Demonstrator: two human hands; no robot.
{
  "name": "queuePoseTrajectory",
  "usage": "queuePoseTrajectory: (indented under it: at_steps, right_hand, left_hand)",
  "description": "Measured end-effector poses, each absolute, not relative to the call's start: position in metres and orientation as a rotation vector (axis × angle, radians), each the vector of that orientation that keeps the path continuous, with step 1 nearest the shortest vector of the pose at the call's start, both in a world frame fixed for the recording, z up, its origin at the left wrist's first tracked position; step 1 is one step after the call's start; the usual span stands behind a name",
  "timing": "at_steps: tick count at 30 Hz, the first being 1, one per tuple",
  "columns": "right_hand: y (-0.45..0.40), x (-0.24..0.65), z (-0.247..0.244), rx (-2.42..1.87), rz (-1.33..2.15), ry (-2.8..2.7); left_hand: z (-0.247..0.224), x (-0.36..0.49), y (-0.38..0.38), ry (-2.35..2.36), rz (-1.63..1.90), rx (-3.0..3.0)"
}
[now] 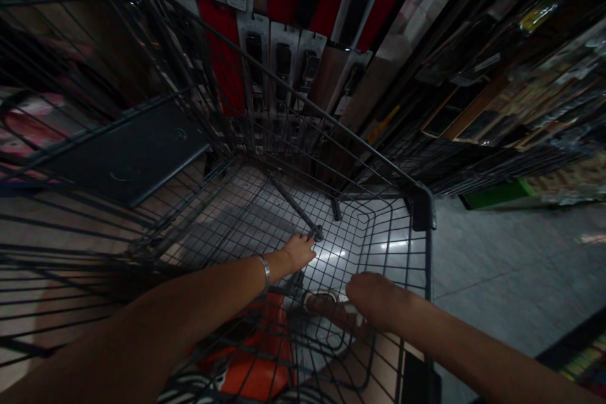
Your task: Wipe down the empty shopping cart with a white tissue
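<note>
A metal shopping cart (419, 208) with wire mesh sides surrounds both of my hands. My left hand (299, 252), wearing a silver bracelet (266, 270) at the wrist, is over the mesh with its fingers curled. Its fingertips lie beside the knobbed end of a dark rod (296, 202); whatever they close on is hidden. To the right, my right hand (368, 293) is curled like a fist, its fingers turned away from view. Something white (355, 314) shows just below it, and I cannot tell whether the hand holds it. An orange bag or cloth (258, 372) lies low, behind wires.
Packaged goods, some resembling watches (283, 60), hang on a display ahead. Shelves of packets (534, 95) stand at the right, with a green box edge (497, 196) low down. Tiled floor (492, 271) lies beside the cart. A sandalled foot (326, 304) shows through the mesh.
</note>
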State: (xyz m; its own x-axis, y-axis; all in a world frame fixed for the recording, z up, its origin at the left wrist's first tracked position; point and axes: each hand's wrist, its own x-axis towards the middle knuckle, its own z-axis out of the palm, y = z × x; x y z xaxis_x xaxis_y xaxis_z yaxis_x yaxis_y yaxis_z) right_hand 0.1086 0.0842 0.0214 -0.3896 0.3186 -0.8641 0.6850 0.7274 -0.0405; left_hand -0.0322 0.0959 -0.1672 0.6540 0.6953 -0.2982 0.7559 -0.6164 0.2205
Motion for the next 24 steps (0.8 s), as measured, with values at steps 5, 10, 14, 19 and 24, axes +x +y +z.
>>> queuePoseTrajectory:
  at_steps: [5,10,14,19,24]
  right_hand:
    - [0.116,0.109,0.021,0.863,-0.197,2.001]
    - [0.151,0.115,0.021,1.053,0.098,2.108]
    - [0.157,0.117,0.017,1.167,0.18,2.108]
    - [0.142,0.116,0.018,1.052,-0.042,2.022]
    - [0.124,0.108,0.021,0.936,-0.185,1.975]
  left_hand:
    - [-0.163,-0.031,0.098,1.169,-0.306,2.53]
    - [-0.164,-0.031,0.099,1.153,-0.361,2.519]
    - [-0.167,-0.032,0.098,1.156,-0.325,2.534]
    - [-0.171,-0.031,0.1,1.155,-0.294,2.523]
    - [-0.171,-0.031,0.1,1.15,-0.323,2.531]
